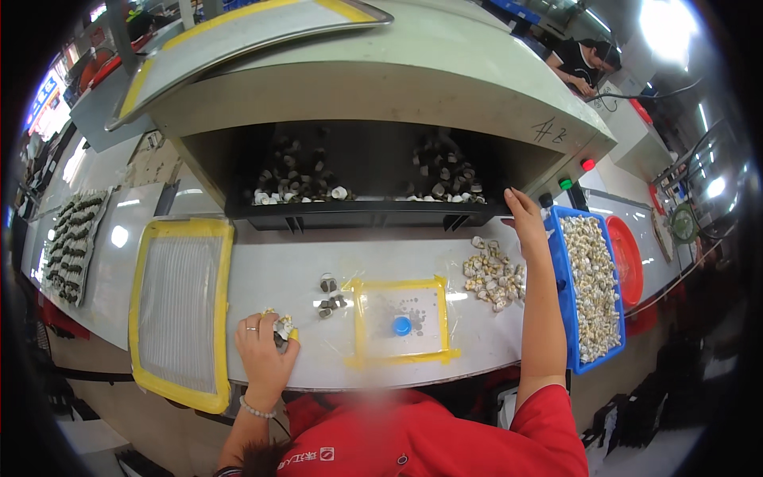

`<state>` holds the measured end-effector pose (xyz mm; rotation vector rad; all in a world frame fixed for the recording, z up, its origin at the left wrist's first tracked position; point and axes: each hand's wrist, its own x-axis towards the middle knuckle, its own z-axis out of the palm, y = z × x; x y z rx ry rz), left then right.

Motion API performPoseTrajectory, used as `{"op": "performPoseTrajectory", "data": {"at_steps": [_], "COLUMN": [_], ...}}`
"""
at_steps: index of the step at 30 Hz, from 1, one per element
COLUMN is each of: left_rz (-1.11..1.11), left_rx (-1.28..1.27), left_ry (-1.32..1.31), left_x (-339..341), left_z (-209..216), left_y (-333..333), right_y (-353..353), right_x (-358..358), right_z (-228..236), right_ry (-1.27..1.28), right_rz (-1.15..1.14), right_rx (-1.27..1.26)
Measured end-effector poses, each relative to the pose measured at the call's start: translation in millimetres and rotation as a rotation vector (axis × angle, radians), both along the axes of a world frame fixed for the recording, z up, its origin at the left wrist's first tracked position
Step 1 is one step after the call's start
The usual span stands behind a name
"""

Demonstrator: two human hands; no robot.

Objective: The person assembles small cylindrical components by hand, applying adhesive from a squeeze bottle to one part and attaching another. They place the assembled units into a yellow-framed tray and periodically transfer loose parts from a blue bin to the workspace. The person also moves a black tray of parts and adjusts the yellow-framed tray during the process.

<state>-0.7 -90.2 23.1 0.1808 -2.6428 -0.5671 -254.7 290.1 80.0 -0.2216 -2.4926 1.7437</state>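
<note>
My left hand (265, 350), with yellow covers on the thumb and a fingertip, is curled around a small cluster of white and dark parts (283, 327) at the front left of the white table. At the right end of a long black tray (358, 216), my right hand (525, 219) has its fingers and thumb on the corner. Inside the tray, piles of small white and grey capped parts (292, 179) lie left and right. Several dark parts (329, 302) stand near the middle, beside a yellow-taped square (358, 318) bearing a blue cap (402, 325).
A pale metal cabinet (381, 87) stands over the tray, with red and green buttons (565, 184) on its right. Loose parts (493, 274) are heaped near a full blue bin (566, 318). A yellow-edged tray (181, 310) lies left. One person (584, 63) works at back right.
</note>
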Motion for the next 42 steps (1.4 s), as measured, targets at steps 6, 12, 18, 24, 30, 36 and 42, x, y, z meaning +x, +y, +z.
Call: {"op": "performPoseTrajectory", "data": {"at_steps": [6, 12, 18, 24, 30, 36, 42], "left_rz": [0.056, 0.07, 0.04, -0.087, 0.129, 0.062, 0.084], "left_rx": [-0.037, -0.026, -0.024, 1.107, 1.395, 1.527, 1.605], "left_ry": [-0.001, -0.054, 0.045, -0.044, -0.063, -0.144, -0.108], "left_x": [8, 20, 28, -14, -121, -165, -121], "left_z": [3, 0, 45, 79, 59, 43, 52], "left_y": [-7, -12, 1, -28, -97, -119, -110], "right_y": [-6, -24, 27, 19, 1, -6, -4], "right_x": [3, 63, 23, -23, -15, 57, 148], "right_z": [7, 23, 2, -13, -30, 1, 46], "right_ry": [0.015, 0.497, 0.153, -0.133, -0.055, -0.005, 0.19], "right_rz": [0.002, 0.009, 0.024, 0.054, 0.067, 0.205, 0.198], "right_rx": [0.13, 0.656, 0.152, -0.245, -0.481, -0.442, -0.28]}}
